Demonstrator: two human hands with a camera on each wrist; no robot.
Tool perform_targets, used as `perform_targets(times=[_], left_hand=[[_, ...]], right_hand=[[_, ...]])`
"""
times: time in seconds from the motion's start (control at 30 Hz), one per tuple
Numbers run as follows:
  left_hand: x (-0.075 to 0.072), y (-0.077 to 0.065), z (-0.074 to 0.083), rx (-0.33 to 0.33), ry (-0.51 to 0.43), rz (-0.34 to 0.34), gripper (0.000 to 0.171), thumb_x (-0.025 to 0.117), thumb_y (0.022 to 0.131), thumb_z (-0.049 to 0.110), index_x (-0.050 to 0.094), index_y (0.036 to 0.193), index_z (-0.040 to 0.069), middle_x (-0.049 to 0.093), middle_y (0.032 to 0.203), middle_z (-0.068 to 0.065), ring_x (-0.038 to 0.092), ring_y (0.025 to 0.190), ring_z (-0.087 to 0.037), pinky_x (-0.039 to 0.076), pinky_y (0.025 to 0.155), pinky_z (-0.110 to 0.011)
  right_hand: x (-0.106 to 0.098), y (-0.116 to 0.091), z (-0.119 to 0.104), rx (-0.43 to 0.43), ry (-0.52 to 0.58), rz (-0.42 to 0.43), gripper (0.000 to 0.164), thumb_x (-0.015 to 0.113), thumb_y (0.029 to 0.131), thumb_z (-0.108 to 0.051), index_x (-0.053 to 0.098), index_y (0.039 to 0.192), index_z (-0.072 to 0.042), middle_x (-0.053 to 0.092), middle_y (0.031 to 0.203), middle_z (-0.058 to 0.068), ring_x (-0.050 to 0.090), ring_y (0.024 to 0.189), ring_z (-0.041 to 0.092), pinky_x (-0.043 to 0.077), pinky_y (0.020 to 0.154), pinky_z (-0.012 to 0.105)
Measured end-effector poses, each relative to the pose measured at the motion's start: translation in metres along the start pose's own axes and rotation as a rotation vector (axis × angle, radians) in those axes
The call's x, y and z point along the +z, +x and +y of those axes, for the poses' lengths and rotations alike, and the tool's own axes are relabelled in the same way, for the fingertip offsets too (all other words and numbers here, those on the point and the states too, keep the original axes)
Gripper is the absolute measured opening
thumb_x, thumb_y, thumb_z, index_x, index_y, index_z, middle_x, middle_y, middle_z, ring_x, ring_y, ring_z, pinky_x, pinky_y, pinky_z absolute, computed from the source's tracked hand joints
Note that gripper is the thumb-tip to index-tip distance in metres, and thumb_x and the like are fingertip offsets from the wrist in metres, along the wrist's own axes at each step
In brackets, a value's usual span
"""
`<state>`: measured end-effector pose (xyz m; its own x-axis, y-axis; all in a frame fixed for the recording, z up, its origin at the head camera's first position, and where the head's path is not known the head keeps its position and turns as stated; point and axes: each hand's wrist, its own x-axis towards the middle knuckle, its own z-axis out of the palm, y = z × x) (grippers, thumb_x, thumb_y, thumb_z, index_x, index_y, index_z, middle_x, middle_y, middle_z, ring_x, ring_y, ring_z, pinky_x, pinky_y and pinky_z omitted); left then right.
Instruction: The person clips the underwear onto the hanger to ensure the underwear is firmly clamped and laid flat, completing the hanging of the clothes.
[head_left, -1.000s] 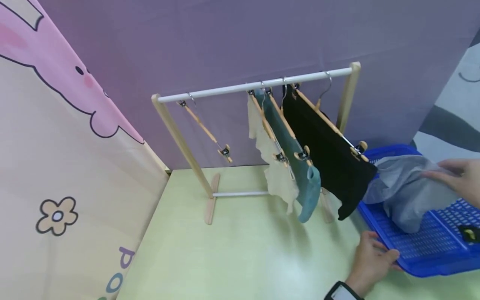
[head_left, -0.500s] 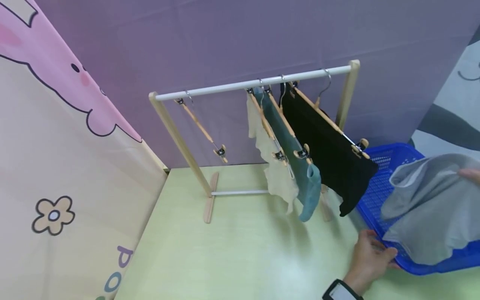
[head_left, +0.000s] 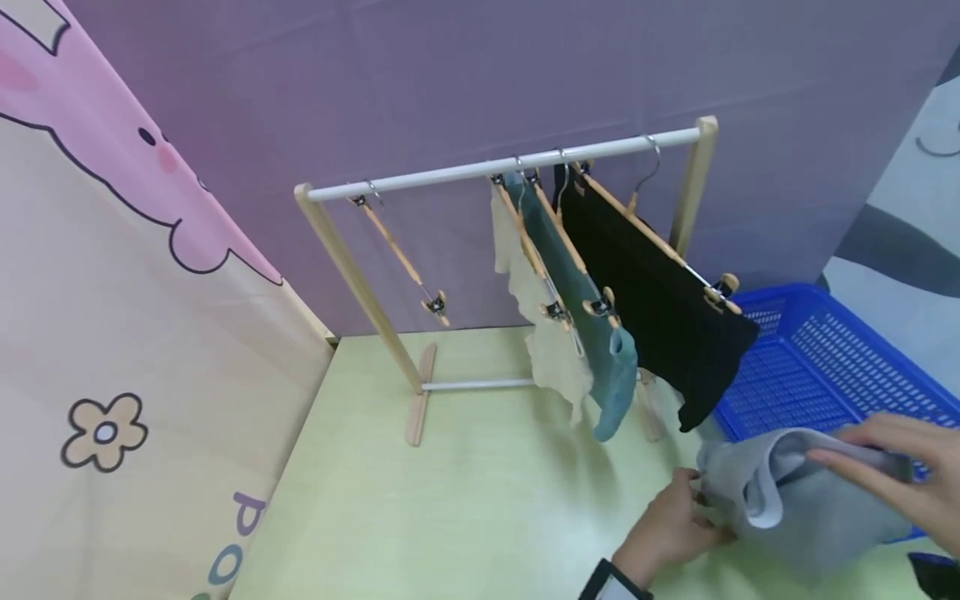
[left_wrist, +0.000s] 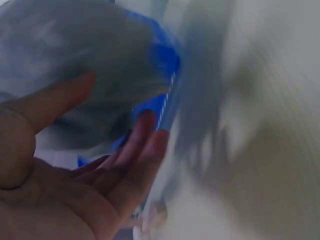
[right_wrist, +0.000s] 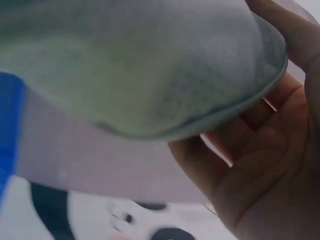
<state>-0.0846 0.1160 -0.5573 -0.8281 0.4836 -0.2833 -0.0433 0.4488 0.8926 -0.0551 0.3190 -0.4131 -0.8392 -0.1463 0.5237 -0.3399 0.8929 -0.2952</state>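
Observation:
A soft grey garment (head_left: 817,508) hangs bunched over the near edge of the blue plastic basket (head_left: 825,342); its exact kind is not clear. My right hand (head_left: 900,467) pinches its upper edge between thumb and fingers. In the right wrist view, the garment's hem (right_wrist: 200,125) runs into that hand. My left hand (head_left: 667,533), with a watch on the wrist, is at the garment's left side. In the left wrist view, the left thumb and fingers (left_wrist: 135,165) are spread apart beside the grey cloth (left_wrist: 85,60), not closed on it.
A small clothes rack (head_left: 487,173) stands on the pale table (head_left: 487,500). On it hang a cream garment (head_left: 551,358), a teal one (head_left: 618,383), a black one (head_left: 660,325) and a bare clip hanger (head_left: 397,250). A dark object (head_left: 937,571) lies at the lower right.
The right hand has lifted the grey garment out of the basket and brought it left and nearer. The left hand has left the basket rim and moved to the garment.

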Motion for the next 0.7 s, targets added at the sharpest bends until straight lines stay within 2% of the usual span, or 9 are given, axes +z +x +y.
perform_targets(times=[0.07,0.1,0.2,0.27,0.3,0.4,0.53,0.63,0.7], left_hand=[[-0.006,-0.007,-0.003,0.013,0.044,-0.007,0.071,0.084,0.08,0.021,0.044,0.139,0.018,0.064,0.117,0.008,0.061,0.09,0.0,0.051,0.076,-0.021],[-0.008,-0.01,-0.004,0.062,0.068,-0.017,0.075,0.085,0.079,0.021,0.043,0.141,0.02,0.061,0.124,0.009,0.061,0.098,0.0,0.051,0.081,-0.021],[-0.013,-0.017,-0.007,0.292,0.127,-0.051,0.087,0.087,0.078,0.024,0.034,0.147,0.026,0.047,0.142,0.011,0.049,0.122,0.001,0.045,0.096,-0.018],[-0.016,-0.021,-0.008,0.42,0.14,-0.046,0.086,0.085,0.08,0.025,0.033,0.148,0.029,0.041,0.145,0.011,0.041,0.129,0.002,0.041,0.102,-0.016],[-0.018,-0.022,-0.008,0.44,0.143,-0.029,0.082,0.084,0.082,0.027,0.034,0.147,0.03,0.041,0.145,0.012,0.041,0.129,0.002,0.041,0.102,-0.016],[-0.022,-0.028,-0.013,0.385,0.138,0.096,0.06,0.079,0.086,0.028,0.049,0.138,0.025,0.052,0.133,0.012,0.047,0.119,0.003,0.045,0.095,-0.016],[-0.032,-0.03,-0.028,0.302,0.089,0.254,0.021,0.074,0.09,0.026,0.07,0.108,0.016,0.067,0.1,0.013,0.055,0.088,0.009,0.046,0.072,-0.01],[-0.047,-0.033,-0.041,0.274,-0.044,0.312,0.016,0.078,0.086,0.027,0.076,0.089,0.012,0.069,0.079,0.011,0.051,0.067,0.009,0.04,0.059,-0.008],[-0.06,-0.037,-0.048,0.258,-0.157,0.333,0.019,0.081,0.082,0.029,0.078,0.085,0.011,0.072,0.076,0.008,0.053,0.064,0.008,0.041,0.059,-0.01]], right_hand=[[0.014,-0.003,-0.01,0.088,-0.044,-0.157,0.02,0.087,0.071,-0.027,0.07,0.069,-0.018,0.059,0.066,-0.013,0.045,0.056,-0.004,0.035,0.048,0.015],[0.021,-0.005,-0.014,0.121,-0.069,-0.244,0.02,0.086,0.074,-0.031,0.07,0.071,-0.019,0.059,0.066,-0.011,0.045,0.057,-0.002,0.037,0.049,0.016],[0.046,-0.007,-0.027,0.208,-0.074,-0.472,0.023,0.078,0.084,-0.04,0.068,0.074,-0.022,0.057,0.066,-0.01,0.047,0.058,0.006,0.042,0.051,0.022],[0.064,-0.011,-0.032,0.228,-0.037,-0.532,0.025,0.074,0.087,-0.043,0.066,0.073,-0.024,0.052,0.063,-0.011,0.044,0.057,0.006,0.039,0.052,0.022],[0.071,-0.014,-0.035,0.22,-0.021,-0.536,0.026,0.074,0.087,-0.043,0.063,0.072,-0.025,0.049,0.062,-0.011,0.041,0.056,0.006,0.037,0.052,0.023],[0.088,-0.02,-0.041,0.182,0.015,-0.543,0.025,0.075,0.086,-0.04,0.06,0.071,-0.027,0.045,0.063,-0.013,0.037,0.056,0.003,0.034,0.051,0.022],[0.1,-0.025,-0.046,0.124,0.05,-0.511,0.024,0.077,0.085,-0.038,0.059,0.071,-0.03,0.042,0.065,-0.015,0.035,0.057,0.0,0.033,0.052,0.021],[0.102,-0.026,-0.046,0.052,0.07,-0.42,0.024,0.081,0.08,-0.036,0.06,0.07,-0.032,0.042,0.071,-0.016,0.035,0.061,-0.002,0.034,0.053,0.02],[0.102,-0.026,-0.046,0.009,0.07,-0.368,0.021,0.083,0.078,-0.035,0.063,0.07,-0.033,0.045,0.079,-0.016,0.04,0.069,-0.001,0.039,0.055,0.022]])
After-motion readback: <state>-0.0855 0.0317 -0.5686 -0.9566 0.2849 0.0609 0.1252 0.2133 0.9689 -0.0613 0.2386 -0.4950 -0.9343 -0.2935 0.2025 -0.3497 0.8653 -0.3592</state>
